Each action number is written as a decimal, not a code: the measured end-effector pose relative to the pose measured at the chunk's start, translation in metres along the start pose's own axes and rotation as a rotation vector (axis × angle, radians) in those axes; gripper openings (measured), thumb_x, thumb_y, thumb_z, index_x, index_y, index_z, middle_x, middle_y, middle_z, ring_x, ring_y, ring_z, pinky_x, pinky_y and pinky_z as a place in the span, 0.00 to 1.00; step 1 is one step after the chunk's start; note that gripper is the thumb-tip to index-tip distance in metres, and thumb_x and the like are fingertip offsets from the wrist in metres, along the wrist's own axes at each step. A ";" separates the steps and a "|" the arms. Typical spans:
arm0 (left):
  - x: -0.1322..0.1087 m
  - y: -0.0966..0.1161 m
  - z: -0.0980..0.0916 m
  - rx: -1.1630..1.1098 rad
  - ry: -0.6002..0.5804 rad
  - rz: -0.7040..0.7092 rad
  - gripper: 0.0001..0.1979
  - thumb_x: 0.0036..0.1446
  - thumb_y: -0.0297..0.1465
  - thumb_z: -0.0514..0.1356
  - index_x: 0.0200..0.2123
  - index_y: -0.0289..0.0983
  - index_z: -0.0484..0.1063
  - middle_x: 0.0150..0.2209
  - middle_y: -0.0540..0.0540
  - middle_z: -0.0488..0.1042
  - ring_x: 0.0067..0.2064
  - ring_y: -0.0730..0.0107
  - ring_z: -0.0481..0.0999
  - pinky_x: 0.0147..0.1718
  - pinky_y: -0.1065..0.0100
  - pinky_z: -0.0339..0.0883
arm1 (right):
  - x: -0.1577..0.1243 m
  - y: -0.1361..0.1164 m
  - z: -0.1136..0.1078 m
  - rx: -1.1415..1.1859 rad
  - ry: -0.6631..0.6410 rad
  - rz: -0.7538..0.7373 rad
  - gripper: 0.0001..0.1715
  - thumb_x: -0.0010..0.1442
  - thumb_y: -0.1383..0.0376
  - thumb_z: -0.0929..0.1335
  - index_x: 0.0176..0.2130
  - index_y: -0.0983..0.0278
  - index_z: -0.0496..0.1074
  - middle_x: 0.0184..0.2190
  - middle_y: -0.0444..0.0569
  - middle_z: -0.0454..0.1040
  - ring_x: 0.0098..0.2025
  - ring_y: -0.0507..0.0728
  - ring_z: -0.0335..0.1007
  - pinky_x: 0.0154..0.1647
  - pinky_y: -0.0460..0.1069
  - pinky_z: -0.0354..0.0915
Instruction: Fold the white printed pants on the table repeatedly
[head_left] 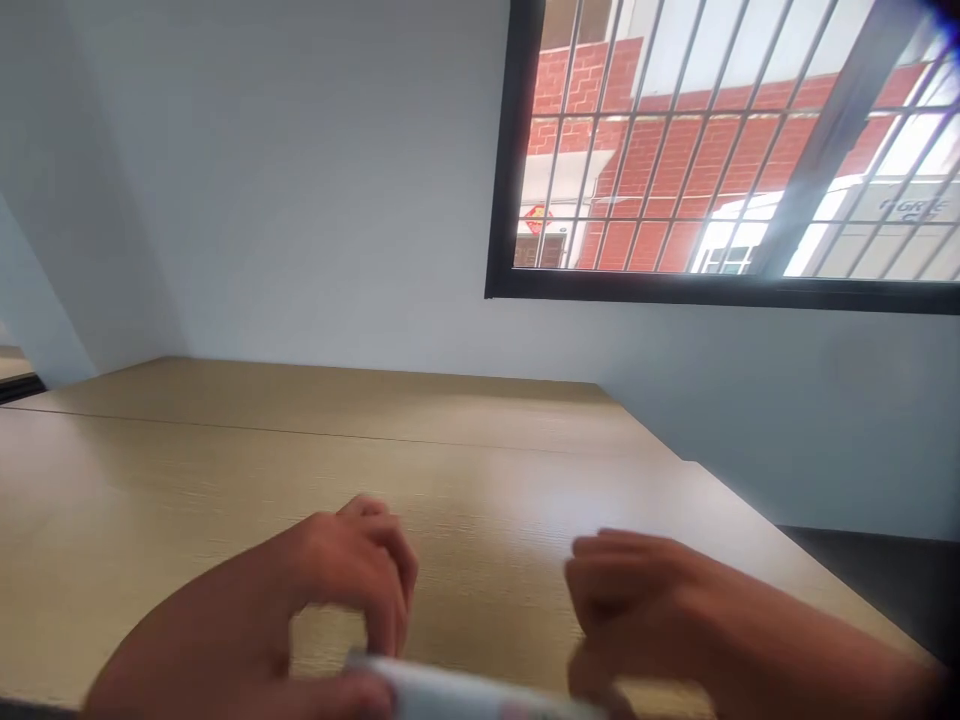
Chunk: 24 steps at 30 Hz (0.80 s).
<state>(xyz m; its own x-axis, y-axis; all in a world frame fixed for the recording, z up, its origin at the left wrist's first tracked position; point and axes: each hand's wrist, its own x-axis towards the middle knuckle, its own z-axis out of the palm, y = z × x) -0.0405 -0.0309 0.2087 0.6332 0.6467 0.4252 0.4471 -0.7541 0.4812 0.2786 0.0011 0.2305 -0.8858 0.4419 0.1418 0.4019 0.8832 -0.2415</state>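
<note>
My left hand [337,590] hovers low over a light wooden table [315,470], fingers curled, thumb and fingertips pinching the left end of a blurred white, elongated object [465,692] at the bottom edge of the view. My right hand [645,610] sits to the right, fingers curled inward, apparently gripping the other end of the same white object. The object is mostly cut off by the frame, and what it is cannot be told.
The table runs back to a plain pale wall [300,200]. A dark-framed barred window [720,150] shows a red brick building outside. The table's right edge [750,510] drops to dark floor [885,580].
</note>
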 end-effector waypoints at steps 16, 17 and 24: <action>0.087 -0.174 0.096 0.244 -0.133 -0.452 0.26 0.59 0.33 0.53 0.60 0.31 0.64 0.61 0.37 0.65 0.62 0.54 0.62 0.61 0.52 0.54 | 0.080 0.166 0.104 -0.004 0.153 0.528 0.12 0.63 0.73 0.65 0.44 0.72 0.76 0.46 0.58 0.72 0.47 0.62 0.68 0.49 0.56 0.65; 0.080 -0.164 0.104 0.259 -0.126 -0.429 0.29 0.62 0.34 0.51 0.65 0.31 0.58 0.66 0.38 0.57 0.67 0.54 0.53 0.65 0.49 0.45 | 0.079 0.153 0.112 -0.052 0.215 0.535 0.15 0.64 0.74 0.63 0.48 0.71 0.74 0.52 0.59 0.69 0.53 0.64 0.64 0.56 0.60 0.60; 0.038 -0.131 0.162 0.420 -0.293 -0.367 0.34 0.67 0.38 0.45 0.70 0.27 0.40 0.71 0.44 0.33 0.72 0.61 0.32 0.69 0.54 0.31 | 0.072 0.094 0.179 -0.060 0.093 0.301 0.39 0.73 0.53 0.57 0.70 0.76 0.44 0.69 0.58 0.37 0.71 0.63 0.31 0.71 0.61 0.40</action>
<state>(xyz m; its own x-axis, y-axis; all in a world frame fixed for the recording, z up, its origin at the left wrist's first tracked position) 0.0272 0.0737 0.0375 0.5119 0.8584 0.0334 0.8402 -0.5084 0.1886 0.2109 0.0885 0.0460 -0.7011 0.6948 0.1607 0.6581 0.7171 -0.2295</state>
